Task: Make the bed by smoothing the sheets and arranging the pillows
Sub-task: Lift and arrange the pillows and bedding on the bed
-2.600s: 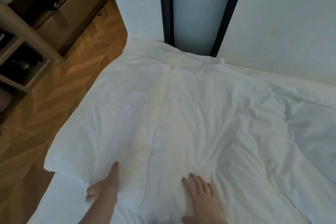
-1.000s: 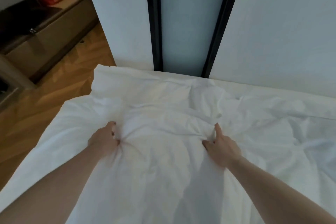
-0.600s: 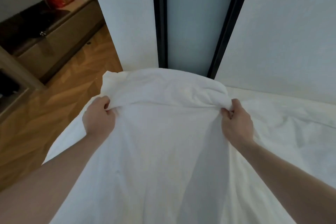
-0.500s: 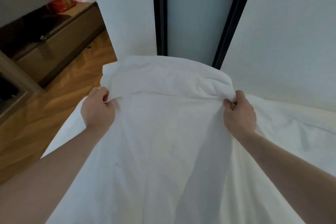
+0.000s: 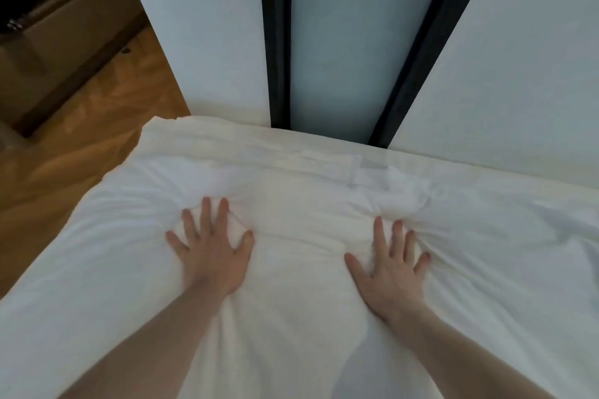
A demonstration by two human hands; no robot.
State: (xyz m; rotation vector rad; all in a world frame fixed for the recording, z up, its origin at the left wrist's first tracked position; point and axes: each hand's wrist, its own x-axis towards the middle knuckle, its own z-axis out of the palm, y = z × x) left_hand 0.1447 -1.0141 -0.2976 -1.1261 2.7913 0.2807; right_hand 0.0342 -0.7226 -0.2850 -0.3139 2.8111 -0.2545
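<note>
A white duvet (image 5: 298, 317) covers the bed and lies flat, its far edge (image 5: 259, 146) close to the wall. My left hand (image 5: 212, 253) presses down on the cloth with fingers spread, left of the middle. About a shoulder's width to the right, my right hand (image 5: 390, 266) presses flat in the same way. Creases fan out from under both palms, and the cloth is bunched beyond my right hand (image 5: 402, 191). No pillow is in view.
White wall panels (image 5: 518, 58) with dark vertical strips (image 5: 275, 42) rise just behind the bed. Wooden floor (image 5: 74, 152) runs along the left side of the bed. A low brown cabinet (image 5: 58, 42) stands at the far left.
Half a second ago both hands gripped the duvet's far part and held it up. The duvet now lies flat near the wall, and both hands have let go and press on it.
</note>
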